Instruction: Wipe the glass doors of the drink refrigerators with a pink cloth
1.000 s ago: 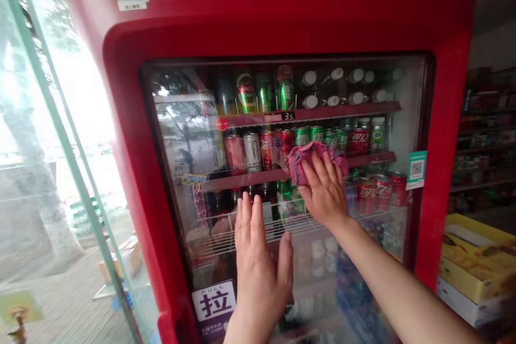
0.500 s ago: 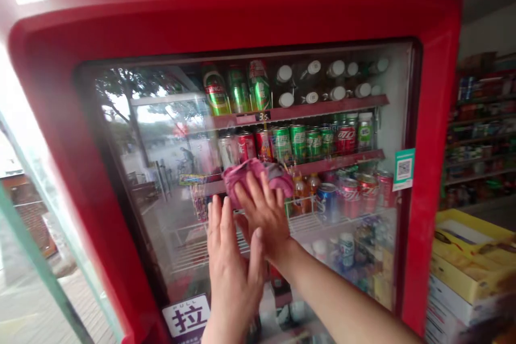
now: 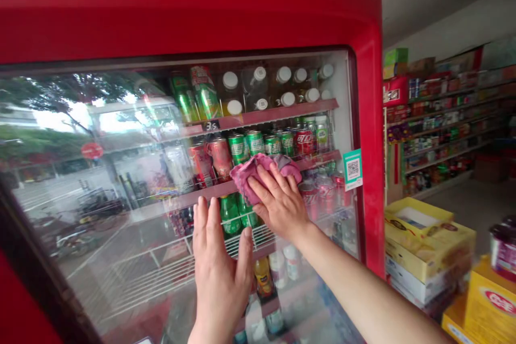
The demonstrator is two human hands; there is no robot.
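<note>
A crumpled pink cloth with a grey part [image 3: 250, 173] lies against the glass door [image 3: 137, 231] of a red drinks fridge [image 3: 193, 27]. My right hand [image 3: 280, 201] presses it there, palm down, fingers spread over the fabric. To its left, my left hand [image 3: 221, 260] is raised in front of the door with its fingers extended and the thumb apart. It holds nothing; whether it touches the pane I cannot tell. Behind the glass are green cans [image 3: 255, 142], green bottles [image 3: 230, 215] and white-capped bottles [image 3: 260, 83].
A QR-code sticker [image 3: 352, 169] is on the door's right side. Yellow cartons [image 3: 427, 242] are stacked right of the fridge, with a yellow box [image 3: 489, 301] nearer. Stocked shelves [image 3: 439, 113] line the shop behind. The glass reflects trees and a street.
My view has turned right, showing more of the shop. My right hand has moved the cloth rightward across the glass. My left hand stays raised and open beside it.
</note>
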